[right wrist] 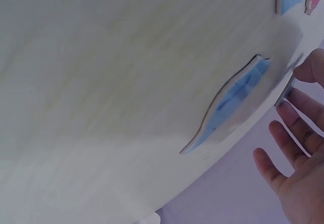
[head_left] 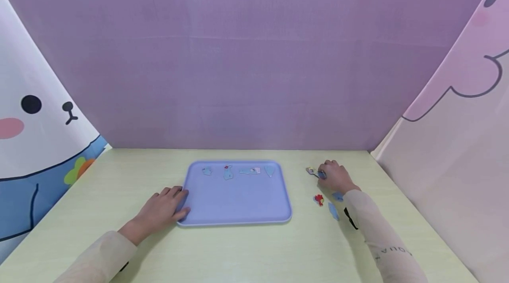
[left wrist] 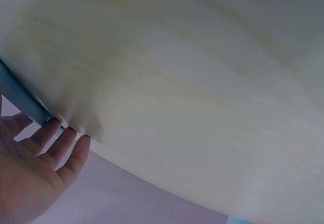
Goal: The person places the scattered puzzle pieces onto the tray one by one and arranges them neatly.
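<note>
Right hand (head_left: 337, 178): thumb and forefinger pinch a thin dark-blue piece (head_left: 322, 175) on the table (head_left: 238, 252), right of the tray (head_left: 234, 203). The right wrist view gives this piece nearly edge-on, standing up between the fingertips; the other fingers spread loose. A yellow-marked patch (head_left: 310, 170) shows just left of the fingertips (part of the held piece or a separate one — cannot tell).

Key relation: the tray lies to the left of the pinch, near but apart. The grip is about level with the tray's far part, where four pieces sit in a row. The nearest of these is a pale-blue triangle (head_left: 269, 171), point toward the person; next comes a long piece (head_left: 249, 171), its long axis running left-right along the far rim. Two more, a red-topped piece (head_left: 228, 173) and a small blue one (head_left: 207, 171), lie farther left.

Left hand (head_left: 159, 208) rests at the tray's left rim, fingers relaxed, clasping no piece. The right hand is the nearer to the loose ones: a red piece (head_left: 319, 200), a slender blue piece (head_left: 333, 211) and another blue scrap (head_left: 338, 196) by the wrist, all on its near side.
</note>
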### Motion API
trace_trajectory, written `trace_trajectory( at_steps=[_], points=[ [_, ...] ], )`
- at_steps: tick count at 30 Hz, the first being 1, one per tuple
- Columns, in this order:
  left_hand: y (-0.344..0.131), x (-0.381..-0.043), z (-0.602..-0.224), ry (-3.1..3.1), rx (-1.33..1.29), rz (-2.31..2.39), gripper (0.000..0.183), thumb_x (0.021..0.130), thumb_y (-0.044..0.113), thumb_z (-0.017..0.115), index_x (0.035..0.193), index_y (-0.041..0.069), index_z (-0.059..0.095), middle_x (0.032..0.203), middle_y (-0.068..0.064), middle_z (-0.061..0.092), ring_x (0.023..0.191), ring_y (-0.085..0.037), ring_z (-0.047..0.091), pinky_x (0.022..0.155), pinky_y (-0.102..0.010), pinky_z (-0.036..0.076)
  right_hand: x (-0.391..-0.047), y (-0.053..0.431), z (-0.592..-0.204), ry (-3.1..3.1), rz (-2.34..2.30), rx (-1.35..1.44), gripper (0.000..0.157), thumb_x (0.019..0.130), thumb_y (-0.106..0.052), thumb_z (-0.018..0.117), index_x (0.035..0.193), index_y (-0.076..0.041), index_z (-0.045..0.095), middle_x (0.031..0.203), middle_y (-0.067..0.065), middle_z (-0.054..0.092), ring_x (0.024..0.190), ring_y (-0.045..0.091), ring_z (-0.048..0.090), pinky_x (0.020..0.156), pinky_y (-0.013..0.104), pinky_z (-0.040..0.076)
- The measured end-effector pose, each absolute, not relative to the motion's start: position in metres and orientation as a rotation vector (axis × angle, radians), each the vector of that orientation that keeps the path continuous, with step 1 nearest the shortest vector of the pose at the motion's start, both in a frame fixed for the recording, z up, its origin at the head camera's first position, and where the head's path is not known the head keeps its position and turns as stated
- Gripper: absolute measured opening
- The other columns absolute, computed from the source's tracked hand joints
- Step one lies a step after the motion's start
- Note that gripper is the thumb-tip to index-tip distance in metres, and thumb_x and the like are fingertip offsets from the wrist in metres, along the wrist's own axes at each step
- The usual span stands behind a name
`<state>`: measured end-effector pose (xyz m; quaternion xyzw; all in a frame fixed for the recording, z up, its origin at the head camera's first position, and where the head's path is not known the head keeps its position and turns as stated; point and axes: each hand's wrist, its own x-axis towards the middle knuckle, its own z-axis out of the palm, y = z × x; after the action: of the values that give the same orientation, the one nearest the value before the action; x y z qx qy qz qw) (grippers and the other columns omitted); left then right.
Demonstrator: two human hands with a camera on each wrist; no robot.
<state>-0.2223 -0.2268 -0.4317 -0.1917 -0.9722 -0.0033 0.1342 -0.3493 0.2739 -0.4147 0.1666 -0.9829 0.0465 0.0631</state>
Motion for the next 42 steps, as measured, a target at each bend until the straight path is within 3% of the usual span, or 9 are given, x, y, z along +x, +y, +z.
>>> trace_trajectory(
  at_steps=[42],
  points=[
    [-0.226, -0.224, -0.432, -2.808, -0.547, 0.002, 0.051, 0.084, 0.042, 0.058, 0.119, 0.004, 0.057, 0.12, -0.017, 0.055, 0.105, -0.036, 0.055, 0.077, -0.052, 0.048, -0.34, 0.211, -0.398, -2.781, 0.145, 0.821, 0.028, 0.069, -0.02, 0.071, 0.096, -0.01, 0.066, 0.094, 0.002, 0.062, 0.09, 0.021, 0.051, 0.076, 0.046, 0.047]
  ],
)
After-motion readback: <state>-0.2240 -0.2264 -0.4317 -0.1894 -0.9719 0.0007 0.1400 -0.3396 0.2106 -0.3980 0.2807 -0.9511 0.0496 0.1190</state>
